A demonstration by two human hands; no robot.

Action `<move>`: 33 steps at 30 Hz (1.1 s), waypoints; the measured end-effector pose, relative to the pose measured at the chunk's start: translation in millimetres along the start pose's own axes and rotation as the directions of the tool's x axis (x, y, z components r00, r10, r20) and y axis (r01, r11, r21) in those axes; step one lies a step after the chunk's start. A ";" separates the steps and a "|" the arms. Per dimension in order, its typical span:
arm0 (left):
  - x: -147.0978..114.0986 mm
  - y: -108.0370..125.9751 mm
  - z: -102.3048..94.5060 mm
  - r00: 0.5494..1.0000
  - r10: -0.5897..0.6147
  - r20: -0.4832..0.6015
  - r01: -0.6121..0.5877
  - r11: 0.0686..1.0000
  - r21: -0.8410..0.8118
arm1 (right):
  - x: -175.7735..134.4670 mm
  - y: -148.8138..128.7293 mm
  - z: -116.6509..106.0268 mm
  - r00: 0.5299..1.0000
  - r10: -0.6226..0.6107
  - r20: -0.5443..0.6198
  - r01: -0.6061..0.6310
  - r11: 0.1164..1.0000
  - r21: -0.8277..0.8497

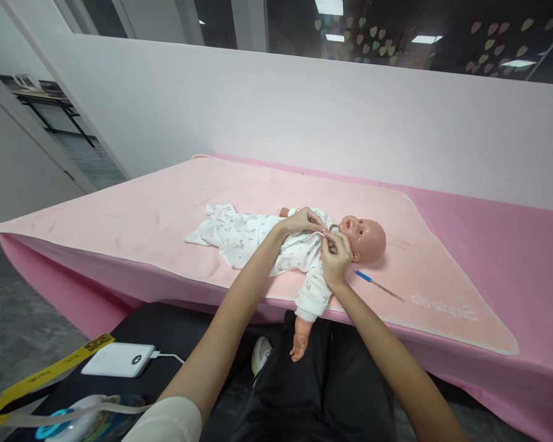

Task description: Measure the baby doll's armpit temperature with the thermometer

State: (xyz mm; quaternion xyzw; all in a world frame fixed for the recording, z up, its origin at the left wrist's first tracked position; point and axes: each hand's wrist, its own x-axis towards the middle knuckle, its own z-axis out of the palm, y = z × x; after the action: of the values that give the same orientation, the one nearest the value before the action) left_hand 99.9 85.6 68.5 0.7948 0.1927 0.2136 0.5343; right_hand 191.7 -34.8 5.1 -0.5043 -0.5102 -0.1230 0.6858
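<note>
Doll: one, lying on its back on the pink tabletop with its head point(371, 238) to our right; we find its near arm stretched over the table edge, the bare doll hand point(300, 341) hanging above our lap.
Printed white clothes: worn by the doll, small motifs throughout; we see long sleeves, the near one ending at the wrist, and flat leg ends point(203, 234) lying to the left.
Left hand: ours point(306, 220), laid over the doll's chest, thumb and fingers pinching the cloth edge near the neck.
Right hand: ours point(336, 255), beside the doll's chin, fingers curled, tips pinching the same cloth edge and meeting the left fingertips; we cannot make out any fastener between them.
Blue-handled rod: one point(363, 275), slim metal shaft, lying near the doll's head, apart from both hands.
Pale pink mat: one point(166, 202), under the doll, pale lettering point(445, 307) at its right corner.
Deeper pink cloth: one point(511, 245), beneath the mat, draping over the edge.
Black seat: one point(175, 325), left of our legs; on it we list a white power bank point(115, 361) with a cable attached.
Backdrop: white wall point(281, 110), heart shapes point(380, 46) on dark glass above.
</note>
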 end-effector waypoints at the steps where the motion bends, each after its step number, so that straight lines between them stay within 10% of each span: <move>1: -0.1 0.3 0.0 1.000 -0.001 -0.001 0.001 1.000 0.002 | 0.2 -0.2 -0.2 1.000 0.004 0.008 -0.004 1.000 0.001; 19: -8.1 11.4 2.8 0.985 0.082 0.153 -0.064 0.991 -0.121 | 1.2 0.0 0.9 0.992 0.120 0.041 -0.121 0.992 0.026; 33: -5.1 3.1 3.5 0.999 -0.027 0.034 0.034 0.980 -0.195 | -0.5 -1.5 2.0 0.976 0.205 0.070 -0.206 0.978 0.006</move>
State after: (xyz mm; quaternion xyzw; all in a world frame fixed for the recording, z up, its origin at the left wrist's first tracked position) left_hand 97.8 79.1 69.5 0.7388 0.1745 0.2108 0.6159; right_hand 189.3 -34.1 5.5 -0.5538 -0.4795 -0.0303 0.6800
